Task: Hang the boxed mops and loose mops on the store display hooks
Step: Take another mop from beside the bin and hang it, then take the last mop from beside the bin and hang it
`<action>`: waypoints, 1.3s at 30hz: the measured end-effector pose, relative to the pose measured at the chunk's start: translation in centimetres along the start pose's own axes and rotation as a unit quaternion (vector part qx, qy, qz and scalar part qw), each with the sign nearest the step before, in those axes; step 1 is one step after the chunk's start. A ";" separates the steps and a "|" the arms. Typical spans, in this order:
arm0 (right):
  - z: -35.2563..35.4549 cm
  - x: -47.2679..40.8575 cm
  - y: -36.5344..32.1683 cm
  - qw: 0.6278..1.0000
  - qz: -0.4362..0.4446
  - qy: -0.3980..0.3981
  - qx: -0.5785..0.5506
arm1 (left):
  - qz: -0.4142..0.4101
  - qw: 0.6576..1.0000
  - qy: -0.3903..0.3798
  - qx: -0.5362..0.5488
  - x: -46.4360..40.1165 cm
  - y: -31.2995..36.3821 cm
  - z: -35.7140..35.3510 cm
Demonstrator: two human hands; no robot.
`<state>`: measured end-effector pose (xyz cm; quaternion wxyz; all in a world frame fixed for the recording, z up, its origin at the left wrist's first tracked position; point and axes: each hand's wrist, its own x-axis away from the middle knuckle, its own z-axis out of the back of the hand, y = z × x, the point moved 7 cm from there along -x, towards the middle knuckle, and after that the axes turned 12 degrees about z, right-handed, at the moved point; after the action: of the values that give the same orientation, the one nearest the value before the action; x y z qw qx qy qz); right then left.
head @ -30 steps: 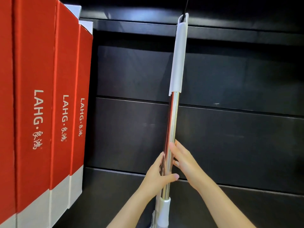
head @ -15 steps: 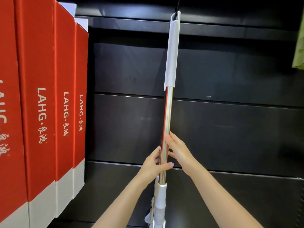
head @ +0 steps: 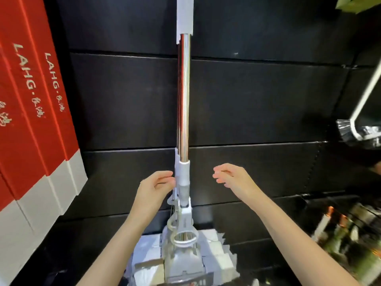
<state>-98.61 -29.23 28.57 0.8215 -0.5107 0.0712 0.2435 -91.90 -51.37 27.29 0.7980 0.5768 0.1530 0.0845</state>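
- The loose mop (head: 183,104) stands upright against the dark slatted display wall (head: 268,104), its shiny metal pole running up out of view at the top, where a white sleeve (head: 185,15) covers it
- The mop head (head: 183,263), white and grey with a ring-shaped wringer part, sits low between the person's forearms
- The left hand (head: 153,187) is loosely open, fingers curled, its fingertips just at the white collar on the pole's lower end; whether they touch it I cannot tell
- The right hand (head: 232,176) is open and apart from the pole, off to its right, gripping nothing
- Red boxed mops (head: 37,112) with white bottoms and "LAHG" lettering stand in a row at the left
- A white bar (head: 365,91) slants in at the right edge
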 end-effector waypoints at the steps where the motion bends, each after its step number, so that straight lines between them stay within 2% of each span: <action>1: 0.3 2.1 1.3 1.000 -0.008 0.001 0.027 | -0.001 1.000 -0.017 -0.014 1.0 -0.5 -0.7; 5: 1.9 12.5 7.0 0.993 -0.083 -0.001 0.080 | 0.053 0.987 -0.131 -0.076 5.8 -4.0 -6.2; 11: 6.5 29.9 14.2 0.972 -0.213 0.011 0.097 | 0.131 0.923 -0.331 -0.145 15.1 -9.3 -17.4; 15: 11.1 41.2 17.4 0.950 -0.287 0.094 0.082 | 0.153 0.882 -0.421 -0.145 21.7 -9.2 -25.9; 20: 18.7 55.5 19.5 0.912 -0.353 0.205 0.049 | 0.131 0.831 -0.519 -0.150 32.0 -6.2 -39.0; 26: 28.9 72.3 20.2 0.834 -0.420 0.353 0.064 | 0.079 0.763 -0.628 -0.130 45.9 0.6 -54.2; 32: 36.8 82.1 21.5 0.759 -0.450 0.466 0.072 | 0.061 0.731 -0.665 -0.143 52.5 4.0 -64.2; 35: 40.9 82.8 23.6 0.750 -0.446 0.483 0.074 | 0.070 0.722 -0.668 -0.166 52.7 4.1 -68.7; 39: 47.4 81.1 27.4 0.760 -0.425 0.487 0.067 | 0.099 0.742 -0.637 -0.184 50.5 3.9 -76.2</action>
<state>-47.12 48.59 -0.96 0.7273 -0.4819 0.2534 -0.4178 -70.33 33.78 1.60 0.7875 0.3499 -0.4674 -0.1976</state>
